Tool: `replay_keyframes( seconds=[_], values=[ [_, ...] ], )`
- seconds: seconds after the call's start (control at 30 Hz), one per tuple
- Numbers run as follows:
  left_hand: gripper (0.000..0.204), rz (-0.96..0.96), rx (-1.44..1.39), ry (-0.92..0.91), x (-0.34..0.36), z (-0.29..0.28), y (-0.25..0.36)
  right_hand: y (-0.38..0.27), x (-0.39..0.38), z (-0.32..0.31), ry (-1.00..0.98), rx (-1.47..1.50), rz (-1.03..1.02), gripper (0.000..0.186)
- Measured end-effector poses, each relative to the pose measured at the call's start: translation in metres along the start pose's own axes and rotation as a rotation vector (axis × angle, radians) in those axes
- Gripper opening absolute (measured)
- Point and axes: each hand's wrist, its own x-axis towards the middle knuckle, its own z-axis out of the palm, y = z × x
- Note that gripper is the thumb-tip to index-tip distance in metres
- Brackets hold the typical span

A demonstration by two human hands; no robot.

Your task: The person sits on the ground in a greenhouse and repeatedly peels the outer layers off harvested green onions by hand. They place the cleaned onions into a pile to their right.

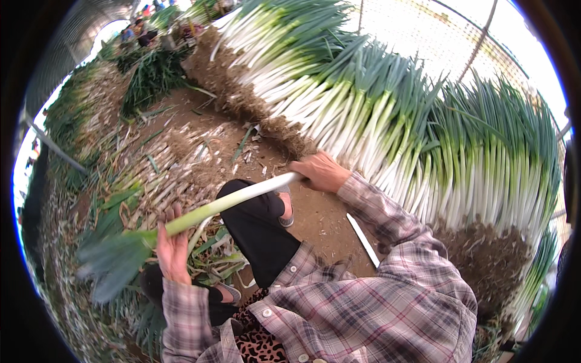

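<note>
One long green onion is stretched slantwise in front of me, its white end up to the right and its dark leaves down to the left. My right hand is closed round the white root end, which its fingers hide. Lower on the stalk, where white turns to green, my left hand holds it with the fingers behind. The leaf tips are blurred by motion. Beneath the onion are my bent legs in black trousers.
Bundled green onions stand in a long row from far middle to right, roots matted with soil. A flat white strip lies on the brown ground by my right forearm. Stripped leaves and stalks litter the left. People sit far left.
</note>
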Motion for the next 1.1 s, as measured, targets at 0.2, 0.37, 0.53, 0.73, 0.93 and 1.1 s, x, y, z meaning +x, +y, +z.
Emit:
replay_keyframes(
  seconds=[0.2, 0.37, 0.53, 0.73, 0.93, 1.1],
  values=[
    [0.046, -0.234, 0.470, -0.368, 0.116, 0.129, -0.055, 0.035, -0.055, 0.062, 0.130, 0.859, 0.503, 0.026],
    [0.046, -0.223, 0.632, -0.210, 0.108, 0.104, -0.045, 0.102, -0.045, 0.049, 0.589, 1.125, 1.084, 0.028],
    [0.037, -0.291, 0.627, 0.297, 0.041, -0.046, 0.013, 0.210, -0.090, 0.068, 0.872, 1.072, 1.276, 0.021],
    [0.028, -0.495, 0.440, 0.375, -0.050, -0.156, 0.073, 0.335, -0.191, 0.164, 0.364, 0.686, 1.812, 0.034],
    [0.025, -0.325, 0.435, 0.442, -0.085, -0.174, 0.073, 0.344, -0.199, 0.189, -0.189, 0.043, 1.529, 0.038],
    [0.022, -0.313, 0.185, 0.390, -0.049, -0.222, 0.080, 0.409, -0.296, 0.203, 0.265, -0.109, 1.352, 0.049]
  ],
)
